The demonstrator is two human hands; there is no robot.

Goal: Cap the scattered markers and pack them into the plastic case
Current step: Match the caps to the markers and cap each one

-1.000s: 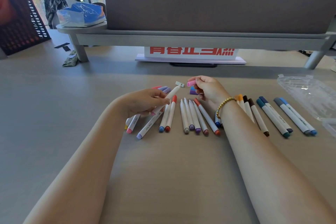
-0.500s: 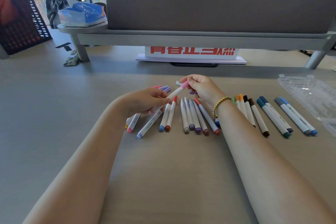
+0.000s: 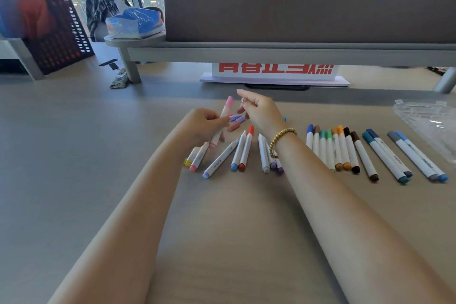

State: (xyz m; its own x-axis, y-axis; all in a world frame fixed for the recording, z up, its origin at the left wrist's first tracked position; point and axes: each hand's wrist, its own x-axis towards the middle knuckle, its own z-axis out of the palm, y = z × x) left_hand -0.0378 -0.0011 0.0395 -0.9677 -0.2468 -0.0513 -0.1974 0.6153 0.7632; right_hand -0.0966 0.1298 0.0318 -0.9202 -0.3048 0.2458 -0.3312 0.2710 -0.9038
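One pink marker (image 3: 221, 123) gripped in left hand (image 3: 206, 124).

Grey desk (image 3: 74, 155): markers (image 3: 345, 150), caps (image 3: 234, 121), case (image 3: 429, 121).

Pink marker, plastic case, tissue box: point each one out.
pink marker (image 3: 223, 119), head view, on its white barrel above the gripping left hand.
plastic case (image 3: 429, 121), head view, on its clear surface.
tissue box (image 3: 138, 23), head view, on its blue side.

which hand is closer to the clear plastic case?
Right. The right hand is raised mid-table, still well left of the plastic case at the far right edge. The left hand, holding the pink marker, is farther left.
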